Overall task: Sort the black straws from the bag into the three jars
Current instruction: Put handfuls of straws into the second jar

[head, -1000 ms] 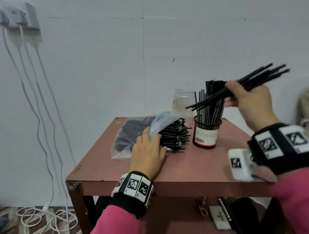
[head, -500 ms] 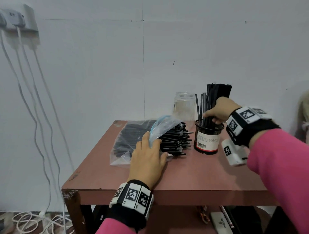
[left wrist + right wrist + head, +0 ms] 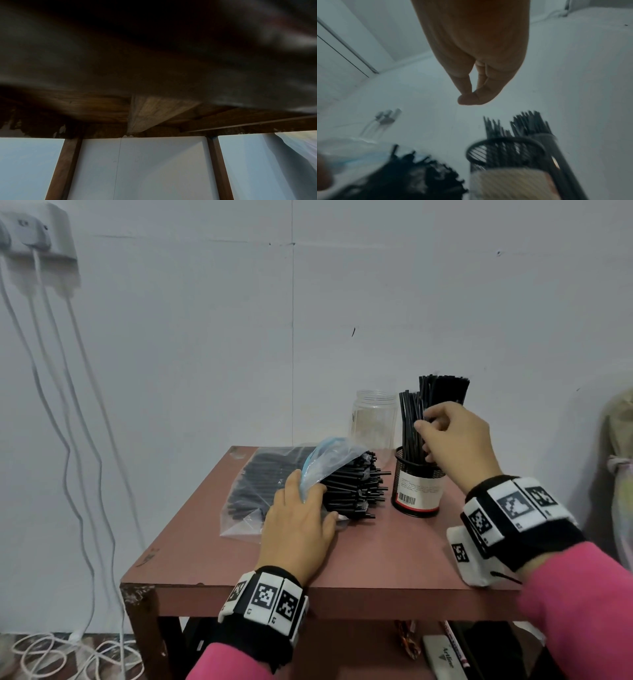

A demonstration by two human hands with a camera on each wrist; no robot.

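The black mesh cup (image 3: pixel 418 489) with a white barcode label is taken as the landmark; it stands on the reddish-brown table (image 3: pixel 376 559). A few black straws (image 3: pixel 409 422) are standing upright in it. Directly behind the cup, a taller full bundle of straws (image 3: pixel 443 392) is seen, and its container appears as a dark wall in the right wrist view. An empty clear jar (image 3: pixel 373 419) is placed behind the cup, to the left.

The right hand (image 3: pixel 452 440) is held just above the cup. Its fingers are curled with thumb and fingertips brought together, and in the right wrist view nothing is seen between them, so the hand is judged closed and empty. The left hand (image 3: pixel 299 525), to the left of the cup, is laid flat with relaxed fingers on the plastic bag (image 3: pixel 274 474), from whose mouth many straws (image 3: pixel 356 487) stick out toward the cup. The left wrist view shows only the underside of the table.

It seems that one handful has been delivered into the cup. For the next move, the right hand should be brought to the bag mouth, a small bunch pinched, and the clear jar probably served, while the bag is kept pressed.
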